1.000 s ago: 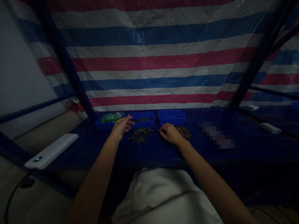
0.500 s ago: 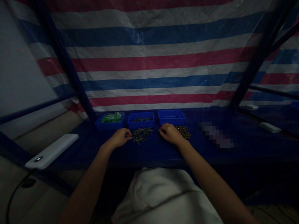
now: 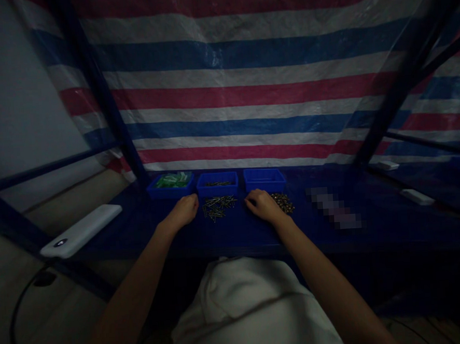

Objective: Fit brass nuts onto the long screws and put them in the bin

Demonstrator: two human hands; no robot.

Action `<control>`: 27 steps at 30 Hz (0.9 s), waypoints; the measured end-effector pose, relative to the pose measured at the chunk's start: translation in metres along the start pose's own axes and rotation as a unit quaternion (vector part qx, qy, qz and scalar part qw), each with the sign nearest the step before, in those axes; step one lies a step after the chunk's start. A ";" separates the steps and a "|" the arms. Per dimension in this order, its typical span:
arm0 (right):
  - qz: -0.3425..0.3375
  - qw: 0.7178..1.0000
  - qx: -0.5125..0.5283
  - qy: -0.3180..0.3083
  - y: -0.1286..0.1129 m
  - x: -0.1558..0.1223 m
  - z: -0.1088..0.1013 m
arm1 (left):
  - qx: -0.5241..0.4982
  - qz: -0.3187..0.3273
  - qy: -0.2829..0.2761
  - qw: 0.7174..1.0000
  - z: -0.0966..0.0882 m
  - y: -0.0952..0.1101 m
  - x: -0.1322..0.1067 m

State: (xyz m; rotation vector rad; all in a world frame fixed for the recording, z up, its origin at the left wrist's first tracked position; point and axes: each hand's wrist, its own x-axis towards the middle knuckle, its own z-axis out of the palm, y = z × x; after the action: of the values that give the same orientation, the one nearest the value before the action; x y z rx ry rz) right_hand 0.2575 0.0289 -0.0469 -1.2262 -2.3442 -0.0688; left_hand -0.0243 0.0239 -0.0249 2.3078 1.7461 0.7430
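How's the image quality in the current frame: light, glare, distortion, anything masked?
Head view: dim overall, near black beneath the table; small soft glints high on the striped sheet; posts splaying outward, probably wide-angle perspective; a pixelated patch masking part of the tabletop's right side; too dark to tell whether the left hand holds anything.

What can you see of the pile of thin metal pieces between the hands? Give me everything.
The pile of thin metal pieces is a loose, flat scatter of slim, dark rods with dull metallic glints, lying at mixed angles. Heads or threads are too small to tell. It rests on the blue table, just in front of the middle blue bin. The left hand is close beside it; a wider gap separates the right hand.
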 end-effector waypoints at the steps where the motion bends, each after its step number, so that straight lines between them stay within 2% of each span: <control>1: 0.000 1.000 0.001 0.000 0.000 0.000 0.000 | -0.006 -0.003 0.007 1.000 0.000 -0.001 0.000; 9: 0.002 1.000 0.006 -0.001 -0.002 -0.001 -0.002 | -0.021 0.008 0.024 0.999 0.002 -0.010 0.002; 14: 0.005 1.000 0.004 -0.003 -0.001 0.000 -0.001 | -0.045 -0.011 0.046 0.998 -0.002 -0.006 0.003; 17: 0.004 1.000 0.006 -0.002 -0.001 0.000 -0.001 | -0.110 -0.039 0.069 0.991 -0.004 -0.001 0.004; 22: 0.005 1.000 -0.003 -0.003 0.000 0.000 0.000 | -0.183 -0.030 0.128 0.974 0.001 -0.004 0.007; 27: 0.001 1.000 0.000 -0.001 0.000 0.000 0.000 | -0.282 -0.092 0.114 0.948 0.006 -0.019 0.007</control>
State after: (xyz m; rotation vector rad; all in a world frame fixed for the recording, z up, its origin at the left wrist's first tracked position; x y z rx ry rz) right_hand 0.2577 0.0288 -0.0474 -1.2291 -2.3449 -0.0670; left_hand -0.0367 0.0375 -0.0355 1.7081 1.5341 1.3099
